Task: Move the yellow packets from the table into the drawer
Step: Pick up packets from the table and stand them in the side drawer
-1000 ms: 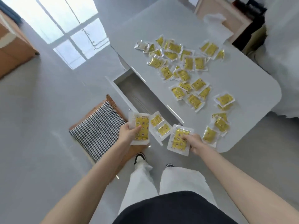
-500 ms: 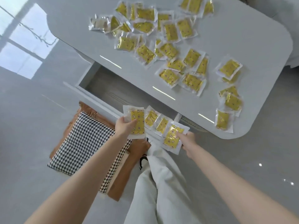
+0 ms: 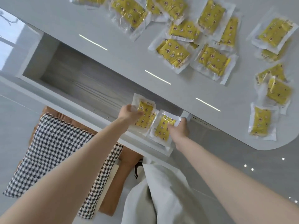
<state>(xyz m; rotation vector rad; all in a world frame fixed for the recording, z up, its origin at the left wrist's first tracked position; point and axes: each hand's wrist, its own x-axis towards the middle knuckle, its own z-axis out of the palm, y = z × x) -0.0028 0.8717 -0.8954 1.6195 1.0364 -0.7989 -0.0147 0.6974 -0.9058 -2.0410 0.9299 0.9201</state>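
Gripped in curled fingers of left hand (image 3: 127, 113): yellow packets (image 3: 144, 116), above drawer (image 3: 80, 84). Gripped likewise in right hand (image 3: 180, 130): single packet (image 3: 163, 126), beside. Lay scattered on table (image 3: 121, 50): loose packets (image 3: 212, 61).

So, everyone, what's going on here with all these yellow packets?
A person stands at a white table with its drawer pulled open. The left-hand grip holds one yellow packet and the right-hand grip a second packet, both at the drawer's front edge, not yet let go. Many more packets lie scattered on the table.
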